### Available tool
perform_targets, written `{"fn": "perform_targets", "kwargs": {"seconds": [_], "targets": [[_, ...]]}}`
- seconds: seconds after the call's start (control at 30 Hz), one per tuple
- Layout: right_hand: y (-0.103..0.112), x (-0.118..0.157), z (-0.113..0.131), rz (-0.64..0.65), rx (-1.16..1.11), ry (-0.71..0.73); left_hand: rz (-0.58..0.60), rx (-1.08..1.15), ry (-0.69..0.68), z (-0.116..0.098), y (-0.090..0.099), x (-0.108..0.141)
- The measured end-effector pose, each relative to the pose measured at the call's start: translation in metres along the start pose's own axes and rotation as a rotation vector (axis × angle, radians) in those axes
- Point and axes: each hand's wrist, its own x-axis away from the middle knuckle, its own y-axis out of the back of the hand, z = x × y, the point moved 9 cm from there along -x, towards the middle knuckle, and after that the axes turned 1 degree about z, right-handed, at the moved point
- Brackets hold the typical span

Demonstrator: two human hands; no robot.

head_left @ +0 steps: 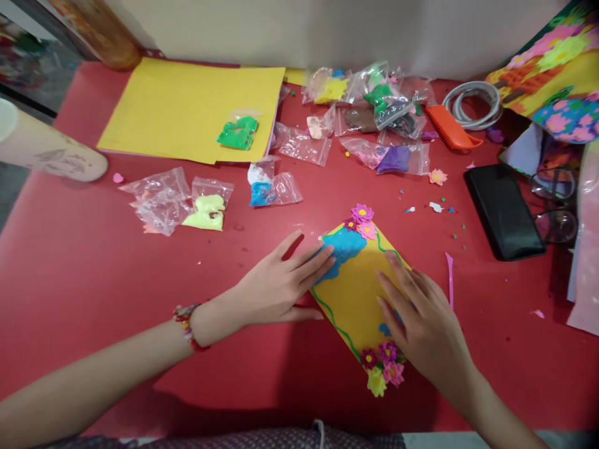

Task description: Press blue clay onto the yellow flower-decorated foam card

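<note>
A yellow craft card [355, 290] lies tilted on the red table [93, 262]. It carries a blue clay patch, a green wavy border and clay flowers at its far and near corners. My left hand [281, 284] lies flat with fingers spread, its fingertips on the blue patch at the card's far left edge. My right hand [416, 318] rests palm down on the card's right side, fingers apart, just above the near flower cluster [381, 368]. Neither hand grips anything.
Yellow paper sheets [187, 106] lie at the back left. Several small bags of coloured clay [360, 106] are scattered across the back. An orange tool [449, 128], a white cable [472, 103], a black phone [505, 212] and glasses [556, 206] sit at right.
</note>
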Motion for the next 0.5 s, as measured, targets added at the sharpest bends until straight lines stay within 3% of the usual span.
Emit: {"fn": "perform_targets", "kwargs": {"seconds": [0.07, 0.23, 0.37, 0.5], "targets": [[0.001, 0.002, 0.001, 0.002, -0.017, 0.012, -0.016, 0.005, 0.010, 0.000, 0.000, 0.001], [-0.021, 0.004, 0.009, 0.136, -0.043, 0.063, 0.015, 0.027, -0.045, -0.002, -0.003, 0.003], [-0.028, 0.005, 0.008, 0.154, -0.072, 0.049, 0.075, 0.063, -0.040, 0.002, -0.007, 0.002], [-0.027, 0.005, 0.005, 0.151, -0.111, 0.014, 0.054, 0.060, -0.011, 0.003, -0.004, -0.001]]}}
